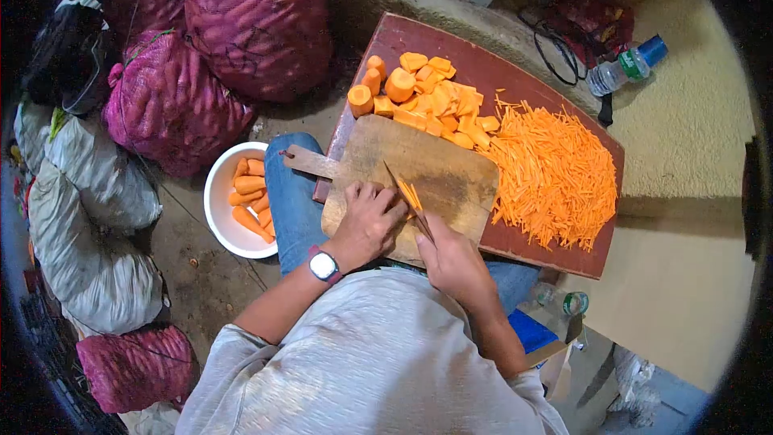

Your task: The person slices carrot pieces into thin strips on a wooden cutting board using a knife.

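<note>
A wooden cutting board (451, 169) with a handle lies before me on a red-brown board (555, 90). My right hand (459, 264) grips a knife (421, 223), its tip pointing away from me over the cutting board. Thin carrot strips (413, 193) lie against the blade. Close to the knife's left side, my left hand (366, 221) rests on the cutting board with fingers curled down; what sits under them is hidden. Beyond the board are peeled carrot chunks and slices (439, 101). A large heap of shredded carrot (551, 173) spreads to the right.
Left of my knee, a white basin (213, 213) holds several peeled carrots (251, 193). Pink mesh sacks (258, 20) and white sacks (97, 250) stand at left. A plastic bottle (616, 76) lies at the upper right, near a wall. A blue box (530, 332) is at lower right.
</note>
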`<state>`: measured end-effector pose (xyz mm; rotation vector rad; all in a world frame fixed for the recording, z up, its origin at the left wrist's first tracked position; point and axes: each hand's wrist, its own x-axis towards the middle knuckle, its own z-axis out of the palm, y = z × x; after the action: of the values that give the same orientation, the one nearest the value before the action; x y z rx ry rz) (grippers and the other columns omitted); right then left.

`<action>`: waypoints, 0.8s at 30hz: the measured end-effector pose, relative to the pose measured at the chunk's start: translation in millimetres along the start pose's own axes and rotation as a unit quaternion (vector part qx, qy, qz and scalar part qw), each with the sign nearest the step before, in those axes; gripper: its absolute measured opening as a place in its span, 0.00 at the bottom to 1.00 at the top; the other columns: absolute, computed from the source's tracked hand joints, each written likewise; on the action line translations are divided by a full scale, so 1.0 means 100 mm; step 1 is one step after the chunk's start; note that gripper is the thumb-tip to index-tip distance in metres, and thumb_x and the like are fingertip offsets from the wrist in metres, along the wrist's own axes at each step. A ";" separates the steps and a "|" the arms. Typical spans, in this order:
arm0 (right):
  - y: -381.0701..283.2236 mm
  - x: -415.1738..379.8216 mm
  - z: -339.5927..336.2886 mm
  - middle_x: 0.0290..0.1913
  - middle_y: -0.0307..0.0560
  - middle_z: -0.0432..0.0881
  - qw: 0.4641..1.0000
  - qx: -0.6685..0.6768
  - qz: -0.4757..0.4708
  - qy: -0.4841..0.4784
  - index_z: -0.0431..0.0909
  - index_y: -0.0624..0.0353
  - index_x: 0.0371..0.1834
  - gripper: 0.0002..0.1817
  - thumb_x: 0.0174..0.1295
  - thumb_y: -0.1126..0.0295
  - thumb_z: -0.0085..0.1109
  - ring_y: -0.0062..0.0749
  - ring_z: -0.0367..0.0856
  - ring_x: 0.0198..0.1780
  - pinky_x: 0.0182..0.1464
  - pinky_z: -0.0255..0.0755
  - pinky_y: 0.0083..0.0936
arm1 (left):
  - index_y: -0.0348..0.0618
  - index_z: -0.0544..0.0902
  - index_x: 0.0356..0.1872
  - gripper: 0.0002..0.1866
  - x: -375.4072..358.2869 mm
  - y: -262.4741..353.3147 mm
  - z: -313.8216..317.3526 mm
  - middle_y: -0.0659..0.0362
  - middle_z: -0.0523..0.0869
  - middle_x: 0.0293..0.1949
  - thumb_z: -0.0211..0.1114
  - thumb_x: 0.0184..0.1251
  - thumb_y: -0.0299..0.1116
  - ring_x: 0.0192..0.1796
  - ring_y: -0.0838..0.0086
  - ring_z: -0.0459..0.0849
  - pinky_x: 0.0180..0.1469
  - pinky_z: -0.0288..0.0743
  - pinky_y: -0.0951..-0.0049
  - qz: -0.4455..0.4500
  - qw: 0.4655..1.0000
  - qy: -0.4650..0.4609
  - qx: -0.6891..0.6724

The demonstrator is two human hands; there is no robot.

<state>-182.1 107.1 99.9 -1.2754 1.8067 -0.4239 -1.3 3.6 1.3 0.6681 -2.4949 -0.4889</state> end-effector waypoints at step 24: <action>-0.07 -0.03 0.05 0.49 0.77 0.86 1.000 -0.006 -0.021 -0.003 0.73 0.62 0.70 0.20 0.81 0.66 0.54 0.79 0.85 0.54 0.54 0.78 0.64 | 0.44 0.90 0.51 0.21 -0.08 -0.06 0.04 0.55 0.82 0.49 0.77 0.52 0.29 0.58 0.55 0.79 0.63 0.64 0.47 -0.018 1.000 0.005 -0.018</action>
<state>-173.7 107.6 103.0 -1.3231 1.7838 -0.4321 4.8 4.1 -8.0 0.6998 -2.4629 -0.5405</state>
